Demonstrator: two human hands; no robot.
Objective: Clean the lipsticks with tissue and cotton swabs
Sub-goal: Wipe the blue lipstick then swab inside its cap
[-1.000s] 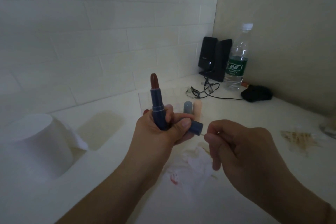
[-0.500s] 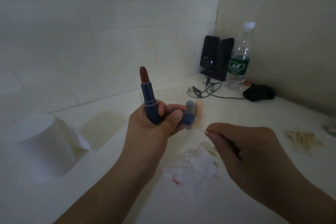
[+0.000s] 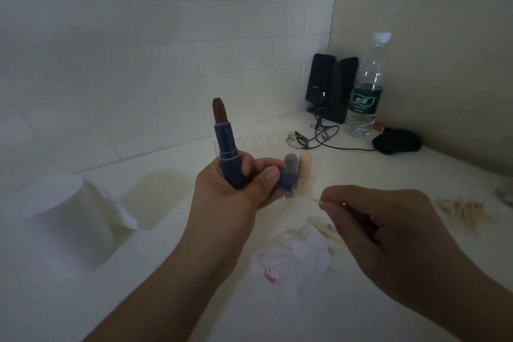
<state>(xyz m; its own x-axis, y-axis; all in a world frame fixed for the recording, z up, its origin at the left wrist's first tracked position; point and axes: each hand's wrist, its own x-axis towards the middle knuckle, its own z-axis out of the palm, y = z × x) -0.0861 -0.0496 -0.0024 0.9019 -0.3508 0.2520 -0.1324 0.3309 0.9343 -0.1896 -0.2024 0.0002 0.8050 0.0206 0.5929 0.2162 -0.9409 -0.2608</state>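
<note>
Since 0.5 s ago, barely shifted: left hand (image 3: 222,197) fingers still gripping lipstick (image 3: 226,144) and cap (image 3: 287,180); right hand (image 3: 388,228) pinching cotton swab (image 3: 313,199). Stained tissue (image 3: 291,255) below fingers on desk (image 3: 361,172).

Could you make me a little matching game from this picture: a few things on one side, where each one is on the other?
Things:
1. lipstick
2. cotton swab
3. stained tissue
4. water bottle

Places:
A. standing in the back corner beside the black speakers
B. held upright in the left hand
C. lying crumpled on the counter
D. pinched in the right hand

Pairs: 1-B, 2-D, 3-C, 4-A
</note>
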